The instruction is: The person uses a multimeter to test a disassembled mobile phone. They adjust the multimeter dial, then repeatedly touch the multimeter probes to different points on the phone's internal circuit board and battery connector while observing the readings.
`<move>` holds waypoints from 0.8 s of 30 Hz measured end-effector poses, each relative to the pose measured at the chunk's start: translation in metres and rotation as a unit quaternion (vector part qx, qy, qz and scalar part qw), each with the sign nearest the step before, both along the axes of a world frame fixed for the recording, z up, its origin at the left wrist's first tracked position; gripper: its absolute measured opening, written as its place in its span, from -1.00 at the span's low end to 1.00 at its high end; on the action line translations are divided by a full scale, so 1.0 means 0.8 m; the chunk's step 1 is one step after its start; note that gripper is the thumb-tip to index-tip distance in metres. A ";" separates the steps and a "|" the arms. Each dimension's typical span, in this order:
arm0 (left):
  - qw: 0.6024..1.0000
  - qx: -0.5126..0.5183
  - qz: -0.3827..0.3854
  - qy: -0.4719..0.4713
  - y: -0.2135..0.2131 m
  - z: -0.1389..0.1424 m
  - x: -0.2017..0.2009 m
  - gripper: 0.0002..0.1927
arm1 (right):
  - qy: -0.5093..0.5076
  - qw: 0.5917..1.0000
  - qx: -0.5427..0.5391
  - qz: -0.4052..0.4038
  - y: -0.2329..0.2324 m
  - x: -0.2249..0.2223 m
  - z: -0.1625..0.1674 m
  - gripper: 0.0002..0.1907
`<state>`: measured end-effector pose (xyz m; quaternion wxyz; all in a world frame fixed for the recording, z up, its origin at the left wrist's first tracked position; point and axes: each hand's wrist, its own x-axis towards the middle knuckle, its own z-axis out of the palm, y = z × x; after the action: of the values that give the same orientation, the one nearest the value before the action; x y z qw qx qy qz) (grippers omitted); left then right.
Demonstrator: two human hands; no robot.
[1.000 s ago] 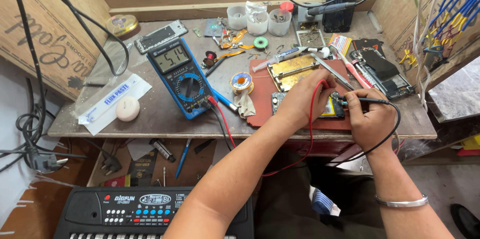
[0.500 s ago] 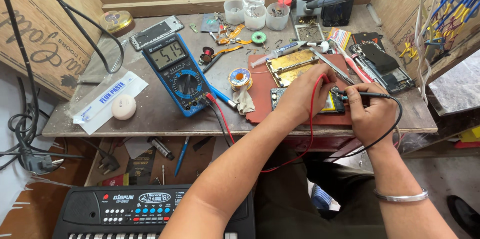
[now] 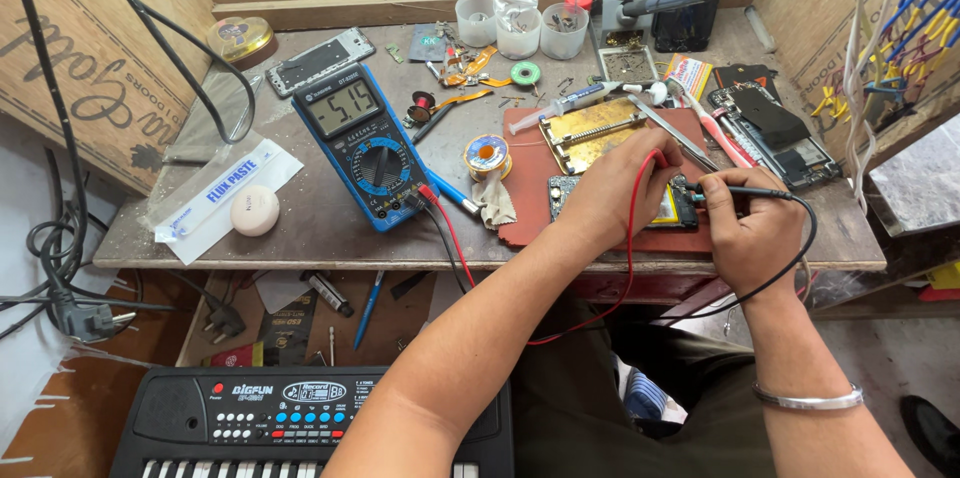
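My left hand pinches a red test probe, whose red lead runs down over the table edge. My right hand grips a black test probe with its black lead looping right. Both probe tips meet on a small circuit board lying on a brown mat. The leads plug into a blue multimeter to the left, its display lit with digits.
A solder spool, a metal board holder, tweezers, opened phones and small cups crowd the table. A flux paste packet lies left. A black toy keyboard sits below.
Both hands stay on the board with the probes. The view has shifted slightly; the hands sit a little higher and closer together on the board.
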<state>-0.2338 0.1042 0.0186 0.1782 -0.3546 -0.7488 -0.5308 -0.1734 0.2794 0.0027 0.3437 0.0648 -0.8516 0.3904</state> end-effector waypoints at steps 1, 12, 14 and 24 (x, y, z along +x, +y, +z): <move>1.000 0.000 0.001 0.000 0.000 0.000 0.000 -0.85 | 0.002 1.000 0.005 -0.001 0.001 0.000 -0.001 -0.82; 1.000 0.004 -0.001 -0.004 0.000 0.000 0.001 -0.84 | 0.009 1.000 0.025 -0.014 0.002 -0.001 -0.002 -0.82; 1.000 0.000 0.000 -0.005 0.000 0.001 0.001 -0.84 | 0.007 0.999 0.026 -0.019 0.002 -0.001 -0.002 -0.82; 1.000 0.003 -0.005 -0.007 0.000 0.000 0.000 -0.83 | 0.002 1.000 0.018 -0.018 0.002 -0.001 -0.003 -0.81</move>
<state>-0.2336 0.1041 0.0189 0.1709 -0.3544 -0.7468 -0.5362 -0.1739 0.2808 0.0005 0.3509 0.0567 -0.8590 0.3685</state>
